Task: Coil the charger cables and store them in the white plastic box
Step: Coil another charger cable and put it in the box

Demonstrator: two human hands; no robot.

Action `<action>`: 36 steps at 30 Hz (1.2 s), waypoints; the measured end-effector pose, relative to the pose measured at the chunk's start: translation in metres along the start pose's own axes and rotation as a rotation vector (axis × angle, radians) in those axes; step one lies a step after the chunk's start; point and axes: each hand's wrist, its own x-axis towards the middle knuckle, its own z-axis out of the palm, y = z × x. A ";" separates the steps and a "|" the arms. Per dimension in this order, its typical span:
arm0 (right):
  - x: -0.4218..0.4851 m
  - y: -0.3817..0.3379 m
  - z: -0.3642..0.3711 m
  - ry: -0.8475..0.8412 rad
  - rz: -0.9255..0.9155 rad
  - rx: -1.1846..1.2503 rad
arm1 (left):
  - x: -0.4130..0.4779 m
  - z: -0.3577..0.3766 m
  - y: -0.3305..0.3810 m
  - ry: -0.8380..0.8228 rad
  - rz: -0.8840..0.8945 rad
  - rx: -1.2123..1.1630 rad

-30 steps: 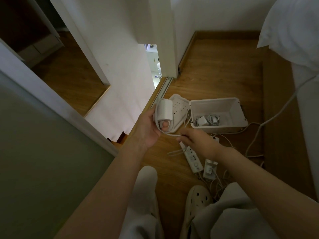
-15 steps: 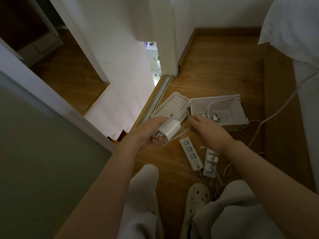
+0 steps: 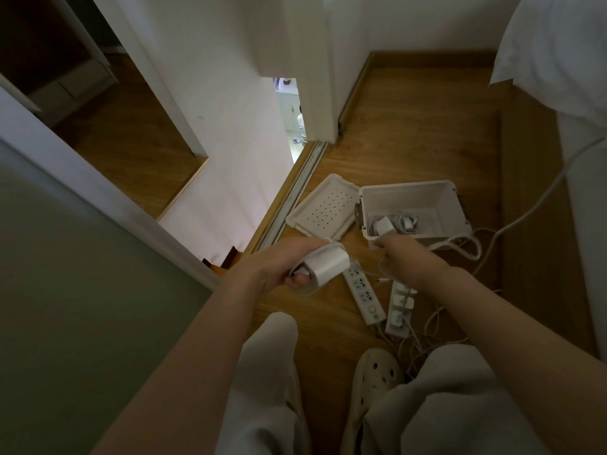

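Head view: left hand grips charger brick; cable blurred; right hand fingertips hidden, grip cannot tell.

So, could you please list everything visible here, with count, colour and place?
plastic box: one, white, open, on floor
lid: one, white, perforated, left of box
small chargers: about two, white, inside box
charger: one, white, in left hand
charger cable: one, white, between hands
power strips: two, white, floor near box
loose cables: several, white, floor, right
clog: one, pale, bottom
pillow: one, white, top right
left hand: grips charger
right hand: pinches charger cable
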 end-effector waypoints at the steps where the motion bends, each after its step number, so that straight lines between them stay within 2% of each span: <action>1: -0.002 -0.009 0.001 0.051 -0.042 0.078 | 0.002 0.003 0.001 0.018 0.014 -0.013; 3: -0.009 -0.030 0.002 0.134 -0.150 0.327 | 0.005 0.009 0.005 0.067 0.050 -0.031; 5: -0.015 -0.047 0.004 0.108 -0.230 0.544 | 0.007 0.013 0.008 0.125 0.081 -0.048; 8: -0.015 -0.052 0.007 0.069 -0.277 0.695 | 0.005 0.015 0.011 0.139 0.124 -0.041; 15: -0.014 -0.021 0.000 -0.054 -0.303 0.256 | -0.005 0.009 0.014 0.146 0.180 0.108; 18: -0.014 -0.021 -0.008 0.083 -0.276 0.206 | -0.009 0.004 0.012 0.143 0.144 0.274; 21: -0.014 -0.028 -0.013 0.209 -0.279 -0.045 | -0.008 0.002 0.009 0.164 0.139 0.375; 23: -0.014 -0.033 -0.012 0.298 -0.265 -0.156 | -0.003 0.001 0.008 0.232 0.159 0.433; 25: -0.014 -0.038 -0.010 0.357 -0.244 -0.162 | 0.004 0.003 0.005 0.317 0.181 0.522; 32: -0.018 -0.046 -0.015 0.414 -0.040 -0.146 | 0.018 0.016 0.002 0.724 0.319 0.805; 36: -0.026 -0.062 -0.014 0.440 -0.059 -0.100 | 0.023 0.020 0.003 0.896 0.387 0.783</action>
